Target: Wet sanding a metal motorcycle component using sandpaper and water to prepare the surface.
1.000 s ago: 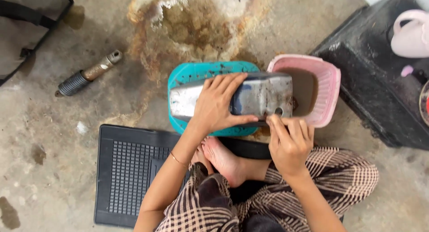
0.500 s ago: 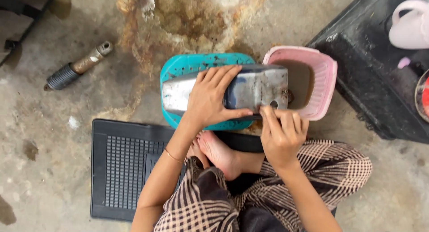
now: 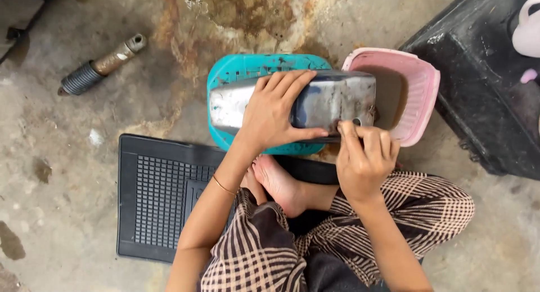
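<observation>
A long dull metal casing (image 3: 332,103) lies across an upturned teal plastic basket (image 3: 247,67) in front of me. My left hand (image 3: 275,112) is spread flat over the middle of the casing and presses it down. My right hand (image 3: 364,157) has its fingers curled against the casing's near right edge, by a small round hole; whether something small is pinched in those fingers cannot be told. I sit cross-legged in checked trousers, one bare foot (image 3: 275,182) just below the basket.
A pink plastic basket (image 3: 422,95) with dirty liquid sits right of the casing. A black crate (image 3: 478,72) stands at far right. A black rubber mat (image 3: 157,196) lies under me at left. A metal shock absorber (image 3: 101,64) rests on the stained concrete at upper left.
Both hands keep their places on the casing. The right fingers have shifted slightly along its near edge, and the view has moved a little.
</observation>
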